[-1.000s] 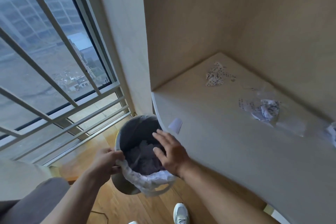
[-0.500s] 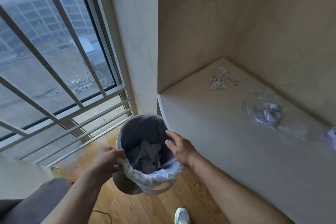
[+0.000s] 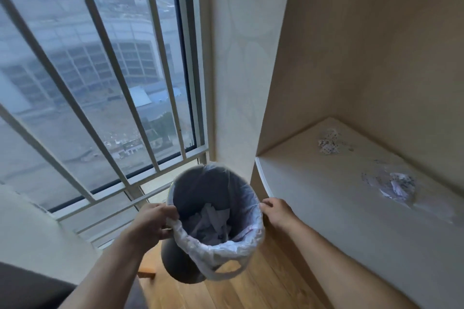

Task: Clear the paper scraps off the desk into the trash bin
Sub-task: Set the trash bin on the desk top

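A grey trash bin (image 3: 175, 266) lined with a white plastic bag (image 3: 221, 251) is held up off the floor, tilted toward me, with crumpled paper (image 3: 213, 221) inside. My left hand (image 3: 153, 221) grips the bin's left rim and the bag. My right hand (image 3: 276, 212) rests against the right rim, fingers curled on it. On the pale desk (image 3: 326, 208) lie a crumpled printed scrap (image 3: 329, 144) near the back corner and a second crumpled scrap (image 3: 398, 187) further right.
A barred window (image 3: 100, 83) fills the left side. A wall pillar (image 3: 238, 83) stands between the window and the desk alcove. Wooden floor (image 3: 263, 288) lies below the bin. A dark sleeve or cushion (image 3: 30, 286) sits at bottom left.
My right hand has come out of the bin and moved to its right rim. The bin is raised higher and closer to the desk edge; my view has tilted upward.
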The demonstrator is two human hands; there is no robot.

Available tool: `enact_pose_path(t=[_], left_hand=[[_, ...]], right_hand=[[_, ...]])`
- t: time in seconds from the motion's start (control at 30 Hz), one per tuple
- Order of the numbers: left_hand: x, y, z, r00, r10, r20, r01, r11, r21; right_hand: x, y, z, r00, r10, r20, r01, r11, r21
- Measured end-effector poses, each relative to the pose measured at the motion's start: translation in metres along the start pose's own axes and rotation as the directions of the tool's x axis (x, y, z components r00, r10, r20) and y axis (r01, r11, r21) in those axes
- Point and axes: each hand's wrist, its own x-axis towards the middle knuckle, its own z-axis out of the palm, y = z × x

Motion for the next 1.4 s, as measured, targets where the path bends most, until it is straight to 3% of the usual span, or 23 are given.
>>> enact_pose_path(t=[0.1, 0.2, 0.47, 0.77, 1.0, 1.2, 1.3, 1.4], left_hand=[[-0.011, 0.020, -0.015, 0.999, 0.028, 0.024, -0.026, 0.998, -0.061], [-0.019, 0.044, -0.018, 0.998, 0.043, 0.047, -0.038, 0.994, -0.104], [-0.028, 0.116, 0.033, 0.976, 0.132, 0.175, -0.119, 0.989, -0.082], [-0.010, 0.141, 0.142, 0.967, 0.154, 0.205, -0.133, 0.984, -0.116], [0.003, 0.155, 0.228, 0.984, 0.154, 0.086, -0.138, 0.976, -0.168], [-0.004, 0.170, 0.270, 0.991, 0.132, 0.026, -0.123, 0.967, -0.225], [-0.015, 0.172, 0.272, 0.991, 0.136, 0.012, -0.133, 0.979, -0.153], [-0.026, 0.180, 0.268, 0.986, 0.157, -0.060, -0.155, 0.987, 0.028]], right_hand=[[-0.004, -0.030, -0.006, 1.000, 0.001, 0.009, -0.004, 0.970, 0.245], [-0.011, -0.056, -0.024, 1.000, -0.003, -0.023, 0.011, 0.940, 0.340], [-0.041, -0.092, -0.134, 0.972, -0.034, -0.231, 0.104, 0.949, 0.297], [-0.013, -0.049, -0.233, 0.933, -0.015, -0.360, 0.115, 0.959, 0.258], [0.055, -0.010, -0.298, 0.952, -0.027, -0.306, 0.117, 0.953, 0.280], [0.096, -0.002, -0.332, 0.964, -0.126, -0.232, 0.195, 0.932, 0.306], [0.101, 0.002, -0.341, 0.975, -0.161, -0.150, 0.205, 0.912, 0.354], [0.100, 0.010, -0.349, 0.980, -0.184, -0.074, 0.197, 0.867, 0.458]])
